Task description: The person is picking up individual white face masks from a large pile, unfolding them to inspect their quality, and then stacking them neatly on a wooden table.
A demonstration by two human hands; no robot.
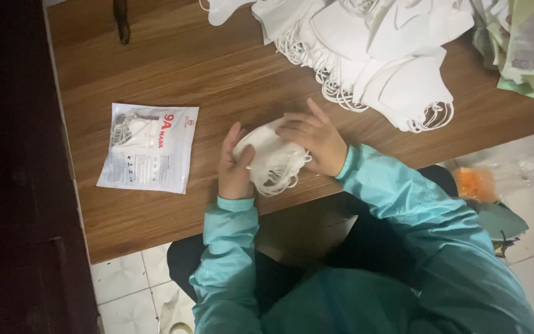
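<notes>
Teal sleeves lead up to both hands at the near edge of the brown wood-grain surface [156, 74]. Left hand [234, 166] curls closed round the left side of a small stack of folded white face masks [271, 162], thumb on top; right hand [314, 140] presses fingers flat on the stack's upper right, gripping it. Ear loops hang off the stack's near side. Left of it, apart, lies a flat white sealed mask packet [149, 147]. Farther back, a loose heap of white masks [372, 55].
</notes>
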